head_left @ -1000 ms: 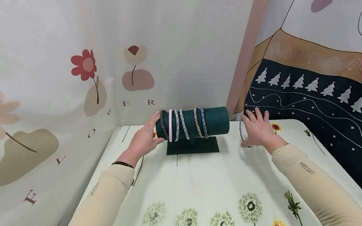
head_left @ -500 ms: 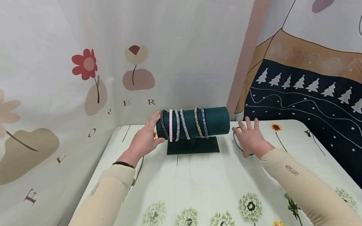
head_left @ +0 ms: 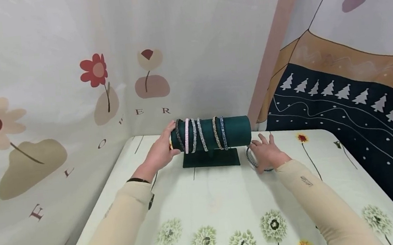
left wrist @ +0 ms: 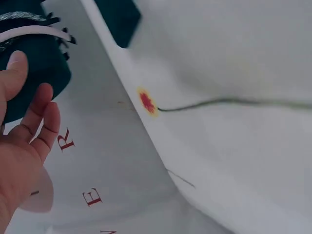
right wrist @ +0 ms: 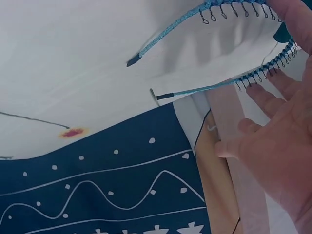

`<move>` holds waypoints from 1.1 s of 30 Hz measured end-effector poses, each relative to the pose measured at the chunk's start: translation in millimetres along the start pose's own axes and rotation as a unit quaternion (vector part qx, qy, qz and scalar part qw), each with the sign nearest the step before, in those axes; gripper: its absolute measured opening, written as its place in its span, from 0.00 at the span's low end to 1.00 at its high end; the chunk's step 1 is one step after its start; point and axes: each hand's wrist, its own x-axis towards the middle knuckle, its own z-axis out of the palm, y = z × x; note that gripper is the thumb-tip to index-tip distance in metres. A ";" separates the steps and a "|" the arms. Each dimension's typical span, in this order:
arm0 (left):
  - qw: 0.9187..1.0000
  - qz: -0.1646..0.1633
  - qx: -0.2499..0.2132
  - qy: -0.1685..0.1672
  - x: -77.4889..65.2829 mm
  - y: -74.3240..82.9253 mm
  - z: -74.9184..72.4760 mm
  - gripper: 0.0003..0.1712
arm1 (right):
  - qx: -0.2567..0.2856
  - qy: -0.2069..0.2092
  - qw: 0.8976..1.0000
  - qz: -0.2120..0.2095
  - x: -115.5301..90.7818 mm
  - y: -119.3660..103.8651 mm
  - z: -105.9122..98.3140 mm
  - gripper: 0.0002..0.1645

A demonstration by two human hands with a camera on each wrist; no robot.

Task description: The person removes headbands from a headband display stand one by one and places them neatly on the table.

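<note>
A dark green roll-shaped display stand (head_left: pixel 238 132) carries several headbands. From left to right they include a black headband (head_left: pixel 180 136), a pink headband (head_left: pixel 186 136), silvery ones, a gold-toned headband (head_left: pixel 216 134) and a blue sparkly headband (head_left: pixel 223 133). My left hand (head_left: pixel 160 152) holds the roll's left end, thumb in front; in the left wrist view two fingers curve near the end face. Right of the stand, my right hand (head_left: pixel 268 153) holds a blue toothed headband (right wrist: pixel 187 17) between thumb and fingers. Its two tips point away from the hand in the right wrist view.
The stand's flat base (head_left: pixel 210 159) rests on a table with a flower-printed white cloth (head_left: pixel 211 196). A pale printed curtain (head_left: pixel 190 59) hangs right behind it. At the right hangs a dark cloth with white trees (head_left: pixel 343 119).
My right hand has moved left and slightly toward me with the headband, coming close to the stand's right end. The left hand stays on the roll's left end.
</note>
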 end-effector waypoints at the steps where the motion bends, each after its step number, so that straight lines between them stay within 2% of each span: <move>1: 1.000 -0.005 -0.010 0.001 0.1 0.3 0.5 0.61 | 0.004 0.000 1.000 -0.002 0.5 -0.5 0.1 0.66; 9: 0.997 -0.039 -0.068 0.008 -2.0 4.5 2.9 0.61 | 0.006 -0.017 1.000 0.008 8.7 -5.0 3.0 0.67; 17: 0.996 -0.052 -0.065 0.007 -0.4 5.7 1.7 0.61 | 0.014 -0.005 1.000 0.026 12.7 -1.6 3.5 0.61; 26: 0.997 -0.048 -0.067 0.007 -0.9 10.5 2.5 0.60 | 0.012 0.013 0.999 0.044 9.7 3.3 4.3 0.65; 33: 0.997 -0.045 -0.068 0.011 -1.1 8.4 2.6 0.60 | 0.020 0.027 0.998 0.054 12.0 1.2 5.8 0.64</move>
